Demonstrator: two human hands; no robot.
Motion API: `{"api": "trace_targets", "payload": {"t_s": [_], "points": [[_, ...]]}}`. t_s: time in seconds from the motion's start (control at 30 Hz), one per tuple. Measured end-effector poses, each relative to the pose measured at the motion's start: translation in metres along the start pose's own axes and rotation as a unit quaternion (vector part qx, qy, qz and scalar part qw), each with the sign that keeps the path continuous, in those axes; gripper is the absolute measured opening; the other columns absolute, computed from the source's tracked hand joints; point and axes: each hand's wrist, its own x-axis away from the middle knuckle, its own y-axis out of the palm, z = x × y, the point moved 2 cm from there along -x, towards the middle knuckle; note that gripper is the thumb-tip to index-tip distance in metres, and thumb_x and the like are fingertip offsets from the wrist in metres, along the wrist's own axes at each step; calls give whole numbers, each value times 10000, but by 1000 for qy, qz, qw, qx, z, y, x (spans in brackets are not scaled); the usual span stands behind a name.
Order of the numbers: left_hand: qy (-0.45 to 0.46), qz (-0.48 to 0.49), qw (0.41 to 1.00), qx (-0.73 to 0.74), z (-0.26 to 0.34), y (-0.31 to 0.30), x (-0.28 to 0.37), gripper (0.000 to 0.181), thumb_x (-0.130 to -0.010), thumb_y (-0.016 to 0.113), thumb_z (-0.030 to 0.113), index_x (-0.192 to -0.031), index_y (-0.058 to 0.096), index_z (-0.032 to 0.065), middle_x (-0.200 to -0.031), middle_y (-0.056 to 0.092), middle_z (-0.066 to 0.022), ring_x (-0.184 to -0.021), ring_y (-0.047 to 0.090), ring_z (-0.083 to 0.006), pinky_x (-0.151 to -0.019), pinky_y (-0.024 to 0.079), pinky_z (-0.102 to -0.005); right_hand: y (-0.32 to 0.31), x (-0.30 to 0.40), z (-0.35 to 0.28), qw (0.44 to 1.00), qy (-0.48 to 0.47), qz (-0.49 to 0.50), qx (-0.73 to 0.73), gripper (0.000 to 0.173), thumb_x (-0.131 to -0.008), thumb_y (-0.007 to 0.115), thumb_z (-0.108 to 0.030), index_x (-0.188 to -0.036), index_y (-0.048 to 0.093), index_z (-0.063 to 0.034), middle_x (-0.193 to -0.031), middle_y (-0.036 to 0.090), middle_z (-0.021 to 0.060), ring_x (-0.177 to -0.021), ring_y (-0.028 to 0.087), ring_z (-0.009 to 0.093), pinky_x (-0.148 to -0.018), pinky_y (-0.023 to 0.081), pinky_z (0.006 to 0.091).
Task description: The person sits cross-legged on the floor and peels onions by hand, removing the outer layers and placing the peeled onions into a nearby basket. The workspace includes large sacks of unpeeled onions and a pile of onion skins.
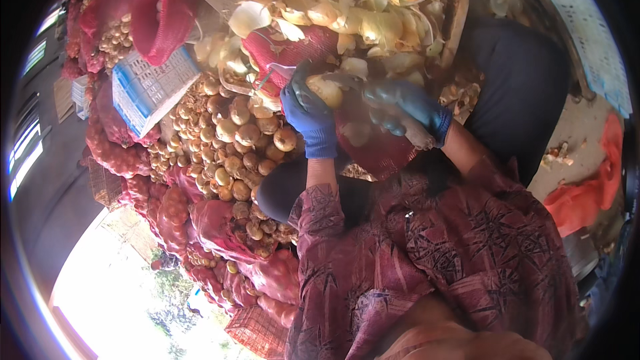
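Observation:
My left hand (306, 105), in a blue coated glove, holds a pale yellow onion (326, 92) above my lap. My right hand (402, 107), gloved the same way, grips a knife by its worn handle (419, 135). Its blurred blade reaches toward the onion; whether the two touch is unclear. Red mesh netting (372, 152) lies below both hands, and more netting (300, 47) shows just beyond my left hand. Past the hands, a heap of onions and loose skins (370, 20) fills a tray with a rounded rim (458, 20).
Loose unpeeled onions (240, 132) cover the floor at my left. A blue-and-white plastic crate (150, 90), an open red mesh sack (162, 15) and filled sacks (220, 227) stand around them. At the right are a pale perforated crate (582, 25) and orange-red cloth or netting (580, 200).

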Motion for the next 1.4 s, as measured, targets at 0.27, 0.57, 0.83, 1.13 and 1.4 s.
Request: {"api": "trace_targets", "payload": {"t_s": [0.27,0.57,0.83,1.13,1.4], "points": [[-17,23,999,-36,3,2,4,611,-1044,252,488,-1173,667,58,-1100,679,-149,-1019,613,-330,-922,472,-433,20,1,10,985,-104,91,106,339,-970,626,-353,-1150,603,-66,-774,637,41,-561,589,113,-486,507,274],[-112,79,989,-50,16,8,4,472,-1046,334,339,-1128,675,24,-1031,688,-165,-979,635,-316,-899,484,-414,18,9,59,906,-315,115,258,293,-1001,598,-256,-1148,558,-5,-755,608,39,-600,596,104,-535,519,301],[-239,39,965,97,0,-8,8,452,-1035,473,374,-1140,649,-29,-1042,694,-182,-929,654,-277,-855,507,-376,22,-4,61,824,-425,151,344,331,-969,629,-211,-1203,568,17,-877,676,180,-699,660,251,-659,508,360],[-85,-26,994,-60,-4,-29,8,442,-966,630,337,-1199,607,-39,-1020,678,-188,-893,664,-287,-798,521,-362,36,-6,57,787,-399,167,441,309,-972,612,-246,-1117,573,25,-816,617,222,-719,624,348,-692,499,405],[-348,-59,880,318,-23,-21,17,553,-929,657,407,-1128,628,-108,-976,681,-139,-793,666,-186,-695,546,-319,16,-2,84,842,-386,161,340,450,-963,615,-246,-1297,513,38,-916,677,221,-837,680,370,-723,525,373]]}}
